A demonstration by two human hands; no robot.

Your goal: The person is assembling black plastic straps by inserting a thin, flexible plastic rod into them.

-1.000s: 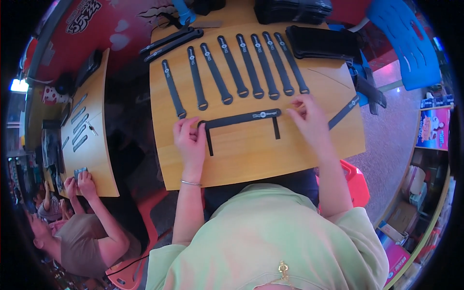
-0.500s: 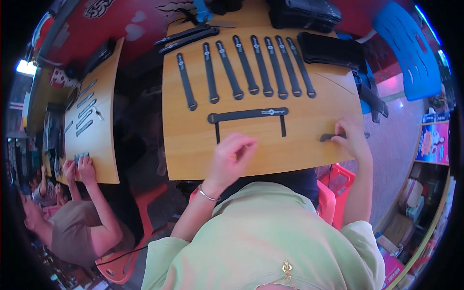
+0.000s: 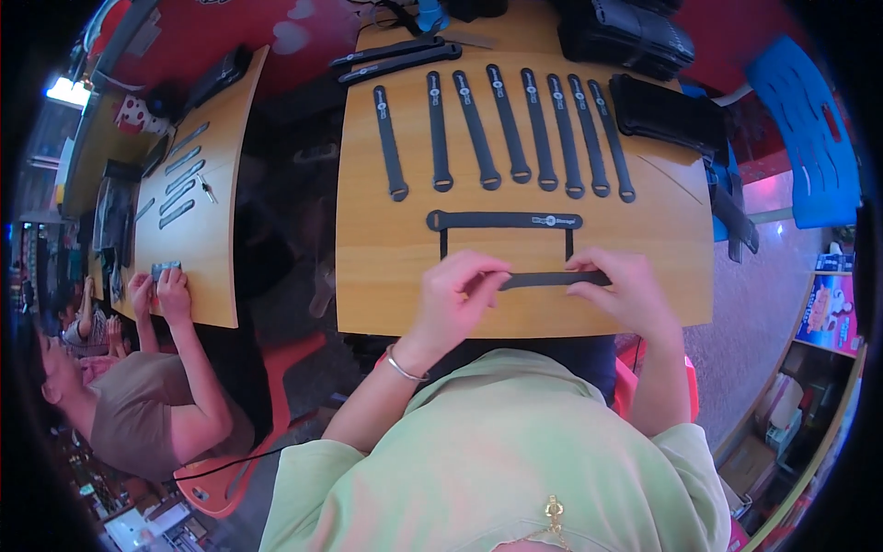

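A short black strap point(image 3: 541, 279) is stretched level above the near part of the table. The fingers of my left hand point(image 3: 451, 299) are pinched at one end of it, and my right hand point(image 3: 630, 287) grips the other end between thumb and fingers. Just beyond my hands, a longer black strap point(image 3: 497, 221) with a slotted end lies crosswise on the wood. Two thin dark strips point(image 3: 443, 244) run from under it toward me; my fingers partly cover their near ends. Farther off, several black slotted straps point(image 3: 505, 124) lie side by side, pointing away from me.
The wooden table point(image 3: 386, 267) carries a black bundle point(image 3: 671, 115) at its right edge and stacked black packs point(image 3: 625, 37) behind. More straps point(image 3: 400, 64) lie at the far left. A blue chair point(image 3: 800, 129) stands right. At another table point(image 3: 216, 267) on the left sits a person point(image 3: 166, 414).
My right hand has moved left from the table's right side, bringing the short strap in front of me. My left hand has met its free end. The view has shifted slightly.
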